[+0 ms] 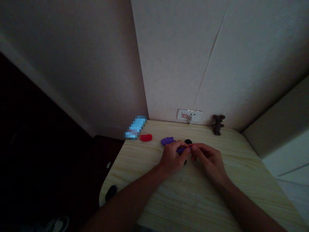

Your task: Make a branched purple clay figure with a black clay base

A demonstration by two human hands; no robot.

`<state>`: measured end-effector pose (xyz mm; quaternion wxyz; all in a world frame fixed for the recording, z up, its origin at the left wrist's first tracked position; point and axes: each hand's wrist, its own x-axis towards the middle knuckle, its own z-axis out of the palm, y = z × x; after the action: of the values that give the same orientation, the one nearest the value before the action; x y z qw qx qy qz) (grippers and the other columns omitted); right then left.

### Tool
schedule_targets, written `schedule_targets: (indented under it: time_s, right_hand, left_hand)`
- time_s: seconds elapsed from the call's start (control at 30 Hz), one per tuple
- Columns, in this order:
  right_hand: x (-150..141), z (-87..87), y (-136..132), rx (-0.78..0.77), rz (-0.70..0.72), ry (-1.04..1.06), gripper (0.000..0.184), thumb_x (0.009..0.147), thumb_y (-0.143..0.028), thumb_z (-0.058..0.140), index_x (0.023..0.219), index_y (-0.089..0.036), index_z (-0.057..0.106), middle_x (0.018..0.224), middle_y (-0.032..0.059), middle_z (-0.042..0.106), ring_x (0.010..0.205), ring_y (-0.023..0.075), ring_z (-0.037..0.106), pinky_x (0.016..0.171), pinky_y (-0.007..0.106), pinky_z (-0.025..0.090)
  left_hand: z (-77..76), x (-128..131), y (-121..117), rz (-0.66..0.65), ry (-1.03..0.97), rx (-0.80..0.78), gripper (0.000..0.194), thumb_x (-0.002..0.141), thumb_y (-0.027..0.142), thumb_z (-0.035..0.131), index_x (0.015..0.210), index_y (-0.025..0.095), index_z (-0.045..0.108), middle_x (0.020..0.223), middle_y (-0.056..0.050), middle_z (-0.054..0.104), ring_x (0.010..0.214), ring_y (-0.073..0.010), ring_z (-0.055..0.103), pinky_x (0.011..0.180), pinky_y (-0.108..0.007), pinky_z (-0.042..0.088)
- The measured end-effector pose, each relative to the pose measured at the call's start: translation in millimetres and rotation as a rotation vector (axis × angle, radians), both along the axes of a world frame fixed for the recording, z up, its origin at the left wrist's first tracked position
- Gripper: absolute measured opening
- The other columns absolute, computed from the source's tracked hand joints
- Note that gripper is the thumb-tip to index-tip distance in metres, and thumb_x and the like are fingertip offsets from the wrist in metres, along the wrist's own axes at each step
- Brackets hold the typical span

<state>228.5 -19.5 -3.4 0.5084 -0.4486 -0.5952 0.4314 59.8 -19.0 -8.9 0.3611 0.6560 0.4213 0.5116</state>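
Note:
Above the wooden tabletop, my left hand (172, 158) is closed round a small purple piece of modelling clay (180, 150). My right hand (210, 158) meets it fingertip to fingertip, pinching at the right end of that piece; how much it grips is hard to make out. A larger purple clay lump (167, 140) lies just beyond my left hand. Behind the fingertips sits a black lump (188, 141), partly covered by them. A small dark bit (185, 162) shows beneath my left thumb. Further left is a red clay lump (146, 138).
A brown mouse-like figure (218, 125) stands at the table's back right. A blurred-out phone-like slab (135, 127) is at the back left corner. A wall socket (189, 115) is behind the table (241, 161). Near the left edge lies a black round object (111, 193).

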Motion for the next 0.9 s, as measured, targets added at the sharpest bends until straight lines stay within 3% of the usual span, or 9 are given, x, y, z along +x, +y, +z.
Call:
schedule_targets:
  time_s: [0.4, 0.53, 0.67, 0.9]
  right_hand:
    - [3.5, -3.7, 1.0, 0.020, 0.008, -0.016, 0.039, 0.094, -0.056, 0.069, 0.091, -0.018, 0.081, 0.063, 0.0022, 0.068, 0.060, 0.0173, 0.063, 0.062, 0.029, 0.051]
    - [3.1, -6.8, 2.4, 0.003, -0.026, -0.003, 0.042, 0.095, -0.058, 0.068, 0.093, -0.018, 0.082, 0.068, 0.0040, 0.072, 0.059, 0.0175, 0.063, 0.061, 0.030, 0.052]
    - [-0.7, -4.1, -0.6, 0.008, -0.058, -0.033, 0.045, 0.093, -0.061, 0.069, 0.089, -0.018, 0.081, 0.069, 0.0051, 0.073, 0.057, 0.0172, 0.063, 0.057, 0.029, 0.052]
    - [-6.1, 4.0, 7.5, 0.071, -0.070, -0.184, 0.038, 0.097, -0.053, 0.064, 0.100, -0.018, 0.079, 0.079, 0.0086, 0.078, 0.061, 0.0199, 0.069, 0.057, 0.031, 0.056]
  left_hand:
    - [-2.4, 0.1, -4.3, -0.025, -0.027, 0.029, 0.005, 0.090, 0.022, 0.065, 0.094, 0.020, 0.064, 0.085, -0.004, 0.071, 0.078, -0.0180, 0.069, 0.072, -0.029, 0.052]
    - [-1.5, -5.6, 1.9, 0.118, -0.112, -0.008, 0.008, 0.094, 0.022, 0.061, 0.101, 0.022, 0.058, 0.089, -0.003, 0.071, 0.081, -0.0175, 0.069, 0.075, -0.029, 0.052]
    - [1.3, -19.5, 14.1, 0.317, -0.181, -0.032, 0.024, 0.102, 0.028, 0.054, 0.126, 0.024, 0.058, 0.091, -0.002, 0.070, 0.083, -0.0174, 0.069, 0.079, -0.030, 0.053]
    - [-1.0, -30.2, 25.3, 0.460, -0.152, -0.036, 0.023, 0.101, 0.028, 0.048, 0.114, 0.023, 0.066, 0.098, -0.004, 0.066, 0.094, -0.0191, 0.065, 0.086, -0.031, 0.052]
